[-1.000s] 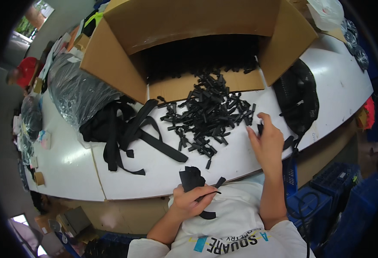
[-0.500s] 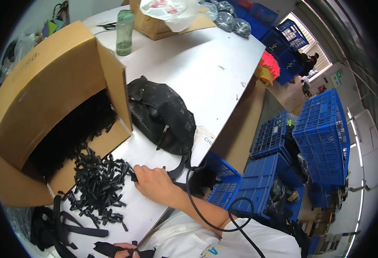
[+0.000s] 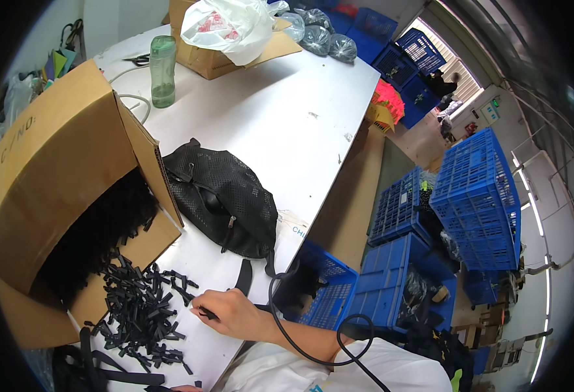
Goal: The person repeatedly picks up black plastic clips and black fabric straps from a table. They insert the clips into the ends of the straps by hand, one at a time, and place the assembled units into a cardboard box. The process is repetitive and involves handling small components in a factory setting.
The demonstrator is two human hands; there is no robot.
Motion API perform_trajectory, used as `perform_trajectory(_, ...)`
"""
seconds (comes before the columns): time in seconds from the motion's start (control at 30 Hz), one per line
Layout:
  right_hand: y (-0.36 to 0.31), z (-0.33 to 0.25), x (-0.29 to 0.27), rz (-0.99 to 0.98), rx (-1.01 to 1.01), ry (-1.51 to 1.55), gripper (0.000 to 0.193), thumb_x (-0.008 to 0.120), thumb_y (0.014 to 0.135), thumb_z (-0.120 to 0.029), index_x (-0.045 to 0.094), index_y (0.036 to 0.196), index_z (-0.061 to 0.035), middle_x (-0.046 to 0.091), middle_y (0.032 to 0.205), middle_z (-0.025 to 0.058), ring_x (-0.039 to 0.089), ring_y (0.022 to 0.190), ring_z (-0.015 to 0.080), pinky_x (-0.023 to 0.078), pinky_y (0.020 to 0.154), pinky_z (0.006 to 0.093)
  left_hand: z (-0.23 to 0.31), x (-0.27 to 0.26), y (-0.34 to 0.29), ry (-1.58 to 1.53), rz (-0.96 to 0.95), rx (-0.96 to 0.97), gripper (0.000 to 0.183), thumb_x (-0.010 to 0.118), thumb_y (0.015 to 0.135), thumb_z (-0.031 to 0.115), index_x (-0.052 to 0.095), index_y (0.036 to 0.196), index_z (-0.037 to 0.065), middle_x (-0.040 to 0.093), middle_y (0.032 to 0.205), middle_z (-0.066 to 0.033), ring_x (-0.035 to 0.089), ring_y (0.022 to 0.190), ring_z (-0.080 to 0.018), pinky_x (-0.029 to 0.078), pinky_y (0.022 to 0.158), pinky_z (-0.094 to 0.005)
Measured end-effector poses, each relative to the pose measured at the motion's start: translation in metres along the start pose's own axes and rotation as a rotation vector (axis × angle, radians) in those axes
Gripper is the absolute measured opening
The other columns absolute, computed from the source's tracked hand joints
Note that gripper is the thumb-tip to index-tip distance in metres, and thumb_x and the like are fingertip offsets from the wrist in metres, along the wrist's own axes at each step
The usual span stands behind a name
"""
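My right hand (image 3: 228, 315) is closed at the near side of the table, with a small black plastic piece (image 3: 207, 313) between thumb and fingers. Beside its fingertips lies a loose pile of similar black plastic pieces (image 3: 140, 307). Of my left hand (image 3: 187, 389) only a sliver shows at the lower edge, next to something black; its fingers are hidden. A black mesh bag (image 3: 225, 196) rests beyond my right hand, a flat black strap (image 3: 244, 277) between them. More black straps (image 3: 127, 377) lie at the lower left.
An open cardboard box (image 3: 58, 163), tipped toward me, holds many black pieces. Behind stand a green bottle (image 3: 163, 72) and a carton (image 3: 198, 62) under a white plastic bag (image 3: 231, 29). Blue crates (image 3: 476, 202) stack right of the table; a black cord (image 3: 293, 307) loops over my right forearm.
My view has shifted, so the table contents sit lower and further left. My right hand has turned, showing the black piece in its fingers. My left hand has mostly dropped out of view.
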State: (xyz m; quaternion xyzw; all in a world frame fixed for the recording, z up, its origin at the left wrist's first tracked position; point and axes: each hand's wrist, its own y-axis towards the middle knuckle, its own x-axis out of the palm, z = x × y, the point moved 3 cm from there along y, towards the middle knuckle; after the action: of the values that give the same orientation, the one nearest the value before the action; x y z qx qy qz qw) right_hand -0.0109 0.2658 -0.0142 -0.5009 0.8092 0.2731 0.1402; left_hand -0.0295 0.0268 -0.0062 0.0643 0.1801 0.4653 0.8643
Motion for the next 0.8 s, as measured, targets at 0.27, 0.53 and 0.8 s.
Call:
perform_trajectory(0.27, -0.004, -0.011, -0.015, 0.021, 0.094, 0.259, 0.013, 0.068, 0.078, -0.006, 0.062, 0.087, 0.0005, 0.063, 0.074, 0.0092, 0.060, 0.058, 0.0164, 0.045, 0.052, 0.0253, 0.003, 0.003, -0.003, 0.012, 0.018, -0.008, 0.009, 0.066, 0.074, -0.004, 0.057, 0.075, -0.004, 0.063, 0.074, -0.0173, 0.059, 0.069, -0.0252, 0.050, 0.065, -0.0352)
perform_trajectory(0.53, -0.004, -0.029, -0.028, -0.008, -0.017, 0.268, 0.008, 0.069, 0.075, -0.004, 0.063, 0.080, -0.0012, 0.062, 0.071, 0.0087, 0.058, 0.054, 0.0179, 0.043, 0.048, 0.0267, 0.003, 0.001, -0.011, 0.121, 0.113, -0.021, 0.015, 0.068, 0.066, 0.007, 0.057, 0.076, 0.005, 0.063, 0.073, -0.0131, 0.059, 0.062, -0.0210, 0.049, 0.063, -0.0337)
perform_trajectory(0.8, -0.029, -0.048, 0.008, -0.151, -0.011, 0.566, 0.009, 0.065, 0.072, -0.003, 0.065, 0.075, 0.0057, 0.067, 0.069, 0.0125, 0.059, 0.052, 0.0138, 0.046, 0.049, 0.0228, 0.018, -0.012, -0.011, 0.045, 0.118, -0.083, 0.024, 0.068, 0.063, -0.007, 0.070, 0.086, 0.001, 0.065, 0.074, -0.0103, 0.062, 0.063, -0.0164, 0.049, 0.059, -0.0245)
